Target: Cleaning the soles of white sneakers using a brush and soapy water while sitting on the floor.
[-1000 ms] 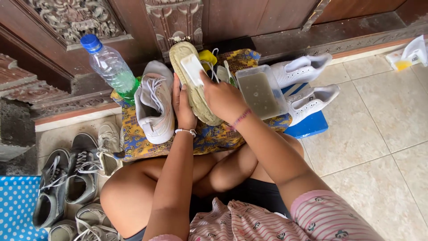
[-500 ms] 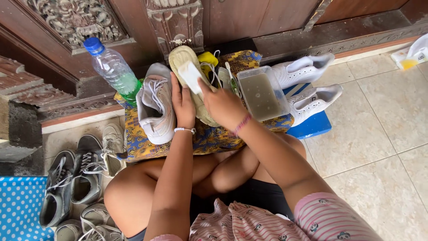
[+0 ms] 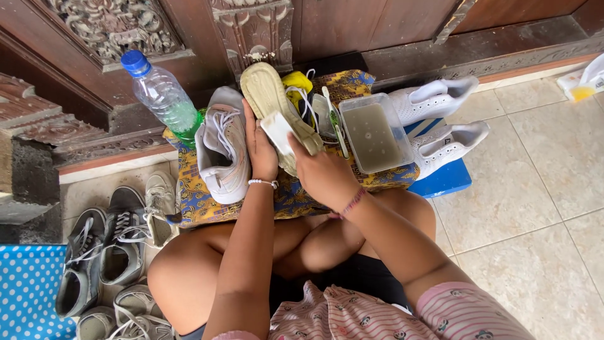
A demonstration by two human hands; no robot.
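My left hand (image 3: 259, 146) grips a dirty shoe (image 3: 267, 94) turned sole up, over a patterned cloth (image 3: 201, 201). My right hand (image 3: 322, 173) presses a white sponge-like pad (image 3: 277, 129) against that sole. A second light shoe (image 3: 221, 146) lies upright on the cloth just left of my left hand. A clear tub of murky water (image 3: 372, 133) stands right of my right hand, with a yellow item and a small brush (image 3: 333, 119) between them.
A plastic bottle with a blue cap (image 3: 162, 94) leans at the left by a carved wooden door. Two white shoes (image 3: 440, 119) rest on a blue block (image 3: 443, 182) at the right. Several grey sneakers (image 3: 104, 245) lie at lower left beside a dotted blue mat.
The right hand has slid the white pad down along the sole toward me. The view has shifted slightly; the left hand keeps its hold on the shoe.
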